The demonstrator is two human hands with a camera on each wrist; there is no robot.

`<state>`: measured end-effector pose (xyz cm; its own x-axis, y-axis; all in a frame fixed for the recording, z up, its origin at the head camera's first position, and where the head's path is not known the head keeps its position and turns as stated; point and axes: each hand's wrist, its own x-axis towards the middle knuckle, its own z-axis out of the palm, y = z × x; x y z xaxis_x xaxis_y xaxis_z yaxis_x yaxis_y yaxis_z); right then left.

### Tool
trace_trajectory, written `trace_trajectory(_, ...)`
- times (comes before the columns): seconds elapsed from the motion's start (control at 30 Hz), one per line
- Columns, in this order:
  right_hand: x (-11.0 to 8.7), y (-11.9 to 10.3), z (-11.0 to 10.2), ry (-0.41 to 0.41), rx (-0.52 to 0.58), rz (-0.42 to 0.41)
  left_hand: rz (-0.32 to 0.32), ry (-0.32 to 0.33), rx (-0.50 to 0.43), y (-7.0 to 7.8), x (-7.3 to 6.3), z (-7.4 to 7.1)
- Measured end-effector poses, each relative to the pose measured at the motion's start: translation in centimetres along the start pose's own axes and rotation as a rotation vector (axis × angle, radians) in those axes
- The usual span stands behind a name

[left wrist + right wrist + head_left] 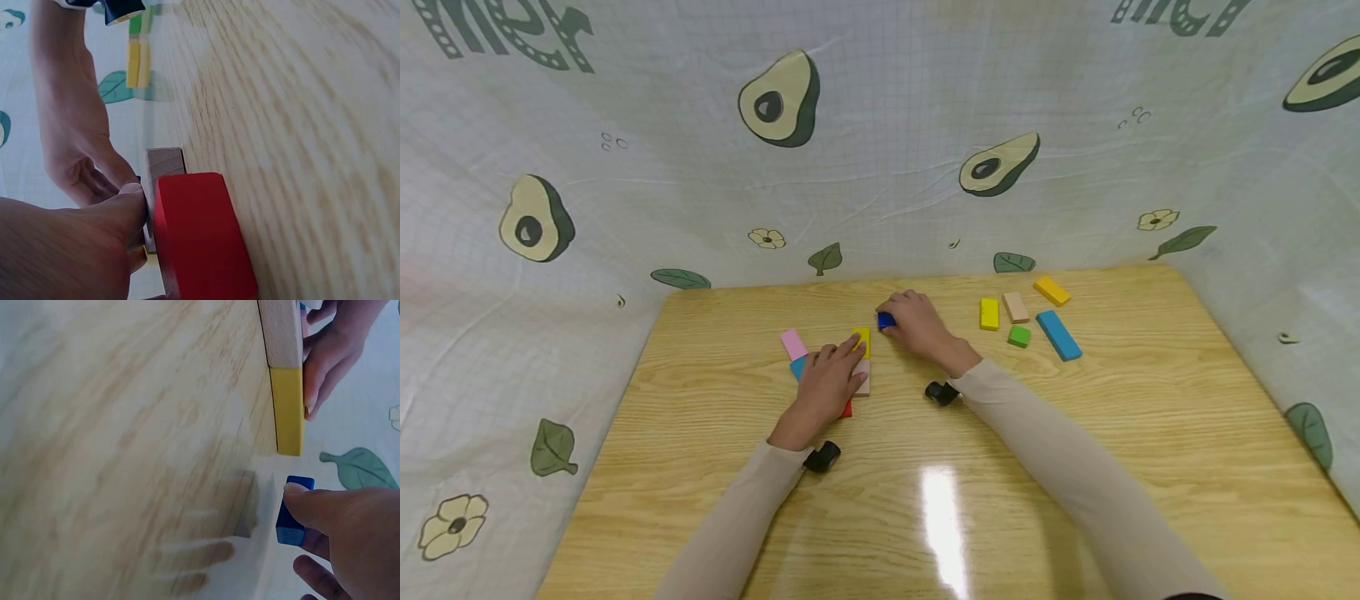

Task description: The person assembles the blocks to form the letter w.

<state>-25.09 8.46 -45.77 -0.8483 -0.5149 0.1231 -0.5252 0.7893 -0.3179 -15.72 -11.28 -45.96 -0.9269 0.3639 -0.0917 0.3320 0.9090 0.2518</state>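
Observation:
My right hand pinches a dark blue block between thumb and fingers, held above the table in the right wrist view. To its left, my left hand lies over a group of flat blocks, fingers reaching onto a yellow block and the thumb at a plain wooden block. Yellow and wooden blocks stand end to end in the right wrist view. A red block shows below the left hand, while a light blue block and a pink block lie beyond it. The hand hides part of this group.
On the wooden table, to the right, lie another yellow block, a wooden block, a green block, an orange-yellow block and a long blue block. A printed cloth hangs behind the table.

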Motion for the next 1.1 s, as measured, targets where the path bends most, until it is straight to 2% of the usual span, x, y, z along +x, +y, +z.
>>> trace_trajectory(0.47, 0.4, 0.1, 1.2, -0.012, -0.009, -0.003, 0.003, 0.002, -0.019, 0.1, -0.1, 0.0)
trace_trajectory(1.1, 0.9, -0.4, 1.2, -0.042, -0.02, 0.016, -0.004, 0.001, -0.018, 0.0, -0.1, -0.1)
